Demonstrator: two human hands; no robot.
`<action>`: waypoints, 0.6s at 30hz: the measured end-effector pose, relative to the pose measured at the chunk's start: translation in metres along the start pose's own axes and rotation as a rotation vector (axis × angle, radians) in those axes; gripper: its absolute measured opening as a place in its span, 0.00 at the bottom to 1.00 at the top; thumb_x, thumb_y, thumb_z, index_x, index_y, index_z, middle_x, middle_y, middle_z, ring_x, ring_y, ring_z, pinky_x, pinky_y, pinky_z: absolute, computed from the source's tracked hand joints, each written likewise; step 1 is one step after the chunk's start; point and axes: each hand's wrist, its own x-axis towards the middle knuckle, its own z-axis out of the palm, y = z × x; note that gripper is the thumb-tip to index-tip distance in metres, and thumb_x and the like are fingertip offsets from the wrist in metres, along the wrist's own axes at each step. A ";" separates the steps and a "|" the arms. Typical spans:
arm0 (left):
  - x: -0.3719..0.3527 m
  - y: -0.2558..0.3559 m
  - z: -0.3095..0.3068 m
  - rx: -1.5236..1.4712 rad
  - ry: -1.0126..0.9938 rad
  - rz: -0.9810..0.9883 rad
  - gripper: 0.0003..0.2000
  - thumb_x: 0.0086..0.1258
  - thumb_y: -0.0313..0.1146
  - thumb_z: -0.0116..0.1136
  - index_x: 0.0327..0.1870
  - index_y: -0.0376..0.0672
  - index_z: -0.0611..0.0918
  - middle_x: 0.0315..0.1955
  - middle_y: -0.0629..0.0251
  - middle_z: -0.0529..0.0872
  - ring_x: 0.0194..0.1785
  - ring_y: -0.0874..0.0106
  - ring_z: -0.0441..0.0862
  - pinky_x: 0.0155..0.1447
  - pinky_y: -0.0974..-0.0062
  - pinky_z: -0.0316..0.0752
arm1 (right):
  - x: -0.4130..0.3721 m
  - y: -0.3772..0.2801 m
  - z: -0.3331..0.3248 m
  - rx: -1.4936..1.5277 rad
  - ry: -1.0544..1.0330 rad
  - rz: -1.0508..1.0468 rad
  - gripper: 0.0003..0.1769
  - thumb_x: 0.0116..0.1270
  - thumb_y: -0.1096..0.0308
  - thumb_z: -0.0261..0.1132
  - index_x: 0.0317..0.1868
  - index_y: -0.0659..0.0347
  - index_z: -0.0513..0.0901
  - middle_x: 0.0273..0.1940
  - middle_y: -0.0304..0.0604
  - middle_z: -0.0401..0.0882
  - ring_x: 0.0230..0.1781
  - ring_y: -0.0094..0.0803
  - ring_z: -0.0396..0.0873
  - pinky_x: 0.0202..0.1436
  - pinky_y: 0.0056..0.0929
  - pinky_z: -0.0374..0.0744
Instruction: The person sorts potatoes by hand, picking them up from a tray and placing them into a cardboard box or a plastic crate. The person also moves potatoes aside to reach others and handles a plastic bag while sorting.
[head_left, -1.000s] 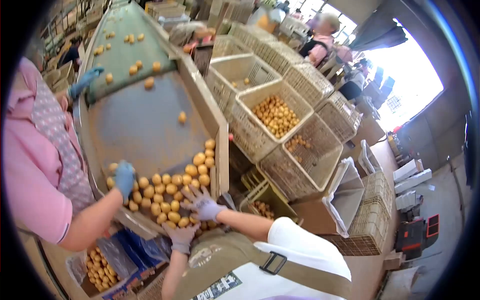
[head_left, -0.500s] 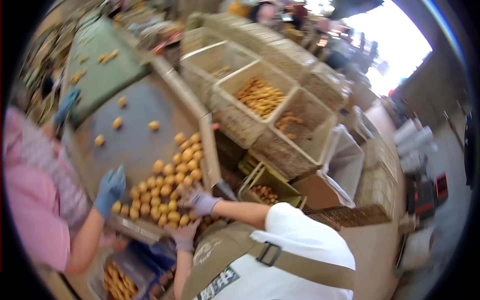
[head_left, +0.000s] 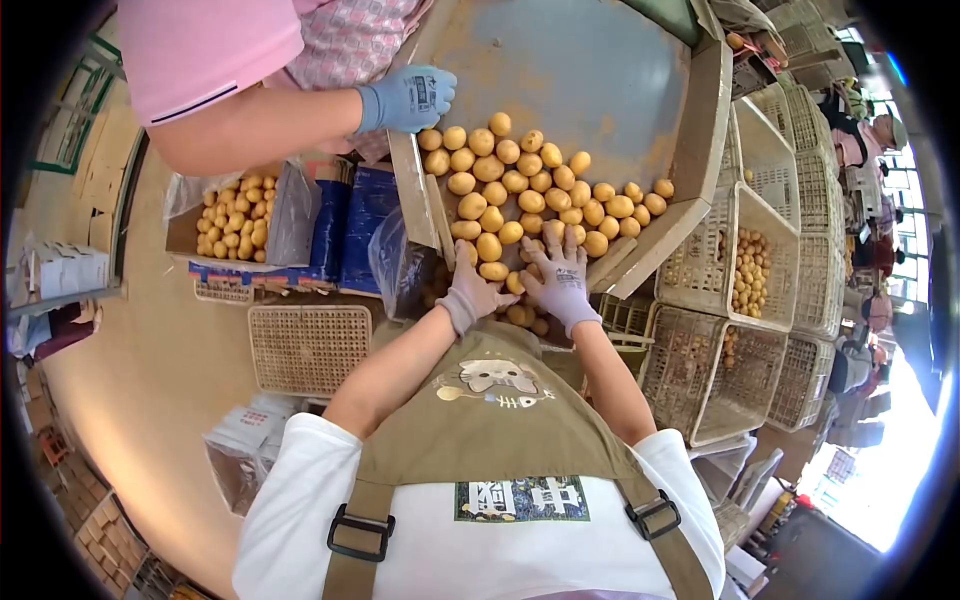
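Small yellow potatoes (head_left: 531,201) are heaped at the narrow near end of a grey sorting tray (head_left: 570,75) with raised edges. My left hand (head_left: 477,290), in a pale glove, rests at the heap's near left side, fingers forward and thumb out to the right. Beside it, my right hand (head_left: 561,278), in a pale lavender glove, lies with spread fingers over several potatoes. Both palms face down, so what is beneath them is partly hidden. More potatoes show below my hands, by the apron (head_left: 490,420).
Another person's blue-gloved hand (head_left: 408,98) is at the tray's left edge. A lined box of potatoes (head_left: 238,222) stands at left, above a plastic crate (head_left: 310,350). Stacked crates (head_left: 700,250), some holding potatoes, line the right side.
The view has swung round and now faces the tray straight on. Loose potatoes on the grey surface have gone from there. My hands remain at the heap's near end; the co-worker's hand is at the edge.
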 end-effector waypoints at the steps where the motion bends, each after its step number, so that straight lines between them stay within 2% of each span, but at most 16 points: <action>1: 0.000 0.000 0.000 0.000 -0.002 0.003 0.48 0.64 0.80 0.33 0.80 0.59 0.55 0.78 0.64 0.58 0.80 0.52 0.51 0.75 0.28 0.40 | 0.000 0.000 -0.001 -0.001 -0.007 0.000 0.33 0.63 0.47 0.65 0.70 0.34 0.74 0.80 0.45 0.54 0.80 0.61 0.45 0.76 0.68 0.49; 6: 0.000 0.001 0.001 0.014 0.005 0.009 0.47 0.65 0.80 0.33 0.80 0.59 0.54 0.78 0.63 0.59 0.80 0.51 0.52 0.74 0.27 0.41 | -0.001 0.000 -0.002 0.007 0.005 -0.003 0.33 0.63 0.47 0.65 0.69 0.36 0.75 0.79 0.46 0.56 0.80 0.60 0.46 0.76 0.67 0.50; 7: -0.003 0.002 0.000 -0.003 -0.020 -0.005 0.47 0.65 0.79 0.38 0.81 0.62 0.51 0.78 0.62 0.56 0.81 0.55 0.50 0.76 0.31 0.42 | -0.001 0.000 -0.003 0.006 0.016 -0.007 0.33 0.62 0.48 0.65 0.69 0.38 0.75 0.79 0.46 0.57 0.79 0.60 0.48 0.76 0.66 0.50; 10: -0.002 0.002 0.005 -0.019 0.094 0.007 0.44 0.67 0.77 0.36 0.79 0.59 0.57 0.77 0.65 0.60 0.80 0.54 0.54 0.74 0.28 0.42 | 0.007 0.013 0.008 0.182 0.049 0.023 0.32 0.62 0.49 0.65 0.69 0.41 0.76 0.77 0.48 0.60 0.77 0.59 0.54 0.75 0.63 0.53; 11: -0.004 0.002 0.007 0.045 0.127 0.026 0.42 0.69 0.74 0.39 0.78 0.59 0.59 0.76 0.65 0.61 0.79 0.56 0.55 0.74 0.30 0.44 | 0.011 0.020 0.015 0.270 0.058 0.041 0.32 0.62 0.50 0.65 0.68 0.42 0.77 0.77 0.49 0.61 0.76 0.59 0.56 0.75 0.62 0.54; 13: -0.013 0.003 0.013 0.172 0.196 0.059 0.38 0.71 0.69 0.45 0.76 0.57 0.64 0.75 0.66 0.64 0.78 0.59 0.58 0.75 0.34 0.50 | 0.016 0.004 -0.008 0.192 0.292 0.101 0.31 0.62 0.52 0.66 0.67 0.44 0.78 0.75 0.52 0.64 0.75 0.58 0.60 0.74 0.60 0.56; 14: -0.008 0.003 0.004 0.261 0.168 0.060 0.35 0.72 0.65 0.47 0.74 0.56 0.66 0.74 0.66 0.65 0.77 0.61 0.59 0.74 0.36 0.53 | 0.018 -0.004 -0.016 0.153 0.408 0.131 0.31 0.62 0.53 0.66 0.66 0.45 0.79 0.74 0.53 0.65 0.74 0.57 0.61 0.74 0.59 0.58; 15: 0.004 0.005 -0.017 0.353 0.142 0.058 0.32 0.72 0.61 0.50 0.72 0.56 0.68 0.73 0.67 0.67 0.77 0.62 0.61 0.74 0.39 0.57 | 0.020 -0.007 -0.014 0.081 0.307 0.114 0.30 0.60 0.55 0.67 0.65 0.46 0.80 0.73 0.56 0.66 0.73 0.55 0.62 0.73 0.58 0.60; 16: 0.018 0.008 -0.043 0.450 0.114 0.055 0.29 0.73 0.57 0.52 0.71 0.55 0.70 0.72 0.67 0.68 0.76 0.64 0.63 0.73 0.41 0.60 | 0.016 -0.012 -0.021 -0.057 0.232 0.074 0.28 0.60 0.57 0.68 0.62 0.48 0.82 0.70 0.56 0.69 0.69 0.54 0.67 0.70 0.55 0.64; 18: 0.031 0.007 -0.077 0.688 -0.050 0.241 0.23 0.74 0.48 0.57 0.68 0.56 0.73 0.70 0.70 0.70 0.73 0.67 0.65 0.70 0.46 0.66 | 0.024 0.008 -0.021 0.261 0.197 0.102 0.27 0.59 0.56 0.68 0.61 0.48 0.83 0.68 0.54 0.72 0.64 0.55 0.72 0.69 0.54 0.65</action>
